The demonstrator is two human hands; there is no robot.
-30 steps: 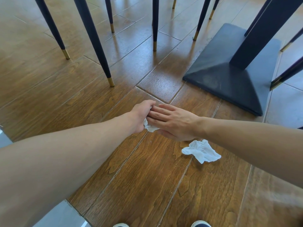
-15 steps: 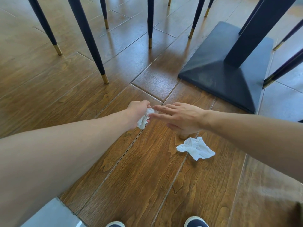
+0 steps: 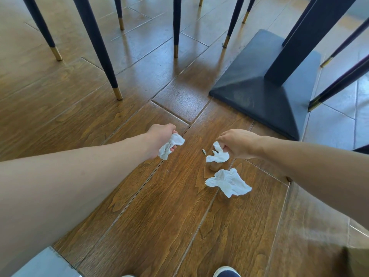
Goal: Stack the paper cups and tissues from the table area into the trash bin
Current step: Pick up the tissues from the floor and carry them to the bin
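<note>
I have both arms stretched out low over the wooden floor [image 3: 139, 206], working under the furniture. My left hand [image 3: 159, 139] is closed around a crumpled white tissue [image 3: 170, 145], most of it bunched in the fist with a loose tail hanging out below the fingers. I judge it is balled up like that so the hand can carry it without dropping bits. My right hand [image 3: 237, 143] pinches a second, smaller tissue [image 3: 217, 154] between thumb and fingertips; the piece dangles just above the boards, and I cannot tell whether its lowest edge touches the floor. A fingertip pinch suits so thin and limp a scrap.

A third tissue [image 3: 228, 182] lies flat and wrinkled on the floor just below the right hand, apart from it and untouched. It is the largest of the three, creased all over, with ragged corners lifted a little. A tiny pale scrap [image 3: 204, 151] sits on the boards between my two hands.

All the tissues are plain white, soft and torn at the edges, so I expect them to compress easily and weigh almost nothing. No paper cups and no trash bin show in this view. The dark pedestal base [image 3: 259, 92] of the desk stands beyond my right hand, with slim chair legs [image 3: 99, 47] around it, which is why I reach in from the open side. By my reckoning the gathering is only partly done.
</note>
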